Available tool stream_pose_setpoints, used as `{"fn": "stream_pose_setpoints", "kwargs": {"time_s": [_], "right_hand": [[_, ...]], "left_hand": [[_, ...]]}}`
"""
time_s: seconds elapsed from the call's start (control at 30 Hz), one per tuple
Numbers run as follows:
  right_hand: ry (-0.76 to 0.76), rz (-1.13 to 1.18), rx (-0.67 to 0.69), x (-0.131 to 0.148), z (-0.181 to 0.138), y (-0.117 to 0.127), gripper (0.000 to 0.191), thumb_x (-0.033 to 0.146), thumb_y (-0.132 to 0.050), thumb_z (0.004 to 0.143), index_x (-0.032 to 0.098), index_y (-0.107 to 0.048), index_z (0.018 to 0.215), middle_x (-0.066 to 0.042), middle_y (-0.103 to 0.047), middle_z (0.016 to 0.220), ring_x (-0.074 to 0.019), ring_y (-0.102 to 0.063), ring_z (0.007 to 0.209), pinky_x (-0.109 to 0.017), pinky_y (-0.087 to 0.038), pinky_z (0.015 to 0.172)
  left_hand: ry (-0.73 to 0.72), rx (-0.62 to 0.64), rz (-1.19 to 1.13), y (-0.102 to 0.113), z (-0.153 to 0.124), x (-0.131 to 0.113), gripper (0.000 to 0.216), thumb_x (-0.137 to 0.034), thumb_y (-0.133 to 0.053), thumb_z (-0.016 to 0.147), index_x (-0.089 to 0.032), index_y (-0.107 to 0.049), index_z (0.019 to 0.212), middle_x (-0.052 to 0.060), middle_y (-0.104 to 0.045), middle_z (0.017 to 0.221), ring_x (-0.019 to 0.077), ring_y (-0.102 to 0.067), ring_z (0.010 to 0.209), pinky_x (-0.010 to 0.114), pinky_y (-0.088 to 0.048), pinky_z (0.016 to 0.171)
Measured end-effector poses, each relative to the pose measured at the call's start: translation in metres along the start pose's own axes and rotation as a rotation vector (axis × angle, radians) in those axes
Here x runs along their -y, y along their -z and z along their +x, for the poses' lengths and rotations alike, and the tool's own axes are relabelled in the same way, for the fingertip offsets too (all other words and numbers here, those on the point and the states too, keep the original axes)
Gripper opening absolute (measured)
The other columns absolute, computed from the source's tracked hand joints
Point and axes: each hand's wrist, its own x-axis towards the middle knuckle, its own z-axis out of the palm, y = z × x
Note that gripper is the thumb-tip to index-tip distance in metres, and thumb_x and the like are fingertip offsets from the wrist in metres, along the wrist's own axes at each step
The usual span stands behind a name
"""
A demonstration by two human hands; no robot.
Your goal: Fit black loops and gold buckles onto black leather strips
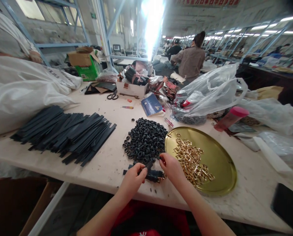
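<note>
Two hands work at the near edge of the bench (107, 170). Left hand (133, 178): fingers curled, thumb and forefinger pinching one end of a black strap (152, 174). Right hand (172, 168): fingertips pressed together on the other end of it, just beside the tray rim. The strap sits low over the bench between both hands, close to the near edge, with a gold fitting showing at its right end; finer detail is too small to tell.

Just behind the hands is a pile of black loops (146, 139). Touching its right side is a round gold tray (220, 170) with gold buckles (192, 160) heaped in its left half. Toward the left edge lies a fanned stack of black strips (67, 134), with a big white sack (18, 91) behind it.

Mid-bench there is a blue booklet (151, 105), a pen (127, 107) and scissors (112, 96). Toward the far edge are a white box (131, 88) of dark parts and a green carton (87, 67). Right of the booklet is a clear plastic bag (207, 88), and a pink bottle (231, 118) lies beside it. A dark flat slab (287, 205) lies at the near right corner. A person (192, 59) sits beyond the far edge, back turned.
</note>
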Motion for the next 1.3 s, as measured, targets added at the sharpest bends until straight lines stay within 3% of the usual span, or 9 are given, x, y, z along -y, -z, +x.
{"fn": "stream_pose_setpoints", "kwargs": {"time_s": [0.2,0.47,0.57,0.7,0.8,0.87,1.1,1.2,1.3], "right_hand": [[0.060,0.195,-0.002,0.012,-0.014,0.008,0.025,0.017,-0.048,0.075,0.026,-0.063,0.092,-0.002,-0.065,0.082,-0.0192,-0.057,0.076,-0.031,-0.040,0.072],[-0.293,0.735,0.052,0.028,-0.023,-0.007,0.027,0.026,-0.046,0.077,0.020,-0.061,0.098,-0.006,-0.062,0.104,-0.0199,-0.058,0.093,-0.035,-0.048,0.081],[-0.331,0.829,-0.052,0.035,-0.030,-0.013,0.028,0.030,-0.043,0.081,0.019,-0.059,0.102,-0.007,-0.061,0.107,-0.0198,-0.058,0.097,-0.037,-0.047,0.085],[-0.166,0.613,-0.202,0.031,-0.039,-0.019,0.030,0.028,-0.042,0.083,0.020,-0.058,0.107,-0.008,-0.065,0.101,-0.0199,-0.059,0.095,-0.040,-0.045,0.088],[0.076,0.477,-0.131,0.025,-0.044,-0.020,0.030,0.025,-0.045,0.081,0.023,-0.060,0.107,-0.007,-0.063,0.107,-0.0207,-0.056,0.101,-0.040,-0.041,0.093],[0.119,0.503,-0.087,0.025,-0.044,-0.018,0.029,0.025,-0.047,0.081,0.025,-0.061,0.106,-0.006,-0.064,0.108,-0.0206,-0.056,0.101,-0.040,-0.040,0.093],[-0.497,1.317,-0.214,0.041,-0.029,-0.025,0.029,0.036,-0.058,0.075,0.023,-0.056,0.101,-0.005,-0.066,0.098,-0.0170,-0.062,0.088,-0.036,-0.048,0.081],[-0.561,1.375,-0.279,0.047,-0.028,-0.028,0.029,0.038,-0.059,0.074,0.022,-0.056,0.098,-0.003,-0.067,0.088,-0.0155,-0.063,0.081,-0.034,-0.049,0.078],[-0.463,1.229,-0.316,0.048,-0.032,-0.025,0.031,0.038,-0.056,0.077,0.024,-0.052,0.105,-0.002,-0.066,0.088,-0.0151,-0.062,0.079,-0.034,-0.049,0.077]], "left_hand": [[0.055,0.055,-0.107,-0.010,0.015,-0.010,0.025,-0.040,-0.041,0.078,-0.017,-0.051,0.072,-0.007,-0.047,0.046,0.0086,-0.041,0.041,0.020,-0.033,0.047],[-0.058,-0.041,0.239,-0.013,0.009,-0.011,0.024,-0.035,-0.041,0.079,-0.019,-0.059,0.076,-0.001,-0.061,0.068,0.0126,-0.054,0.063,0.021,-0.034,0.057],[-0.072,-0.014,0.249,-0.016,0.007,-0.013,0.023,-0.034,-0.041,0.080,-0.020,-0.059,0.076,-0.001,-0.061,0.068,0.0125,-0.054,0.062,0.021,-0.033,0.056],[-0.061,0.055,0.223,-0.018,0.003,-0.017,0.022,-0.030,-0.041,0.079,-0.019,-0.058,0.070,-0.002,-0.058,0.059,0.0115,-0.050,0.054,0.020,-0.030,0.052],[-0.080,0.130,0.187,-0.017,0.001,-0.018,0.019,-0.027,-0.042,0.076,-0.018,-0.058,0.070,-0.002,-0.058,0.060,0.0105,-0.048,0.050,0.020,-0.030,0.050],[-0.083,0.174,0.131,-0.017,0.000,-0.017,0.017,-0.027,-0.043,0.076,-0.018,-0.057,0.072,-0.002,-0.057,0.060,0.0098,-0.047,0.048,0.020,-0.030,0.049],[-0.015,0.100,-0.056,-0.027,-0.005,-0.020,0.019,-0.029,-0.041,0.077,-0.018,-0.050,0.066,-0.007,-0.044,0.046,0.0082,-0.042,0.044,0.018,-0.032,0.048],[-0.030,0.080,-0.057,-0.029,-0.007,-0.023,0.017,-0.028,-0.041,0.076,-0.018,-0.049,0.065,-0.007,-0.046,0.048,0.0082,-0.044,0.045,0.018,-0.033,0.050],[-0.004,0.116,-0.025,-0.027,-0.008,-0.026,0.017,-0.028,-0.041,0.075,-0.018,-0.048,0.063,-0.006,-0.045,0.046,0.0083,-0.043,0.044,0.019,-0.032,0.047]]}}
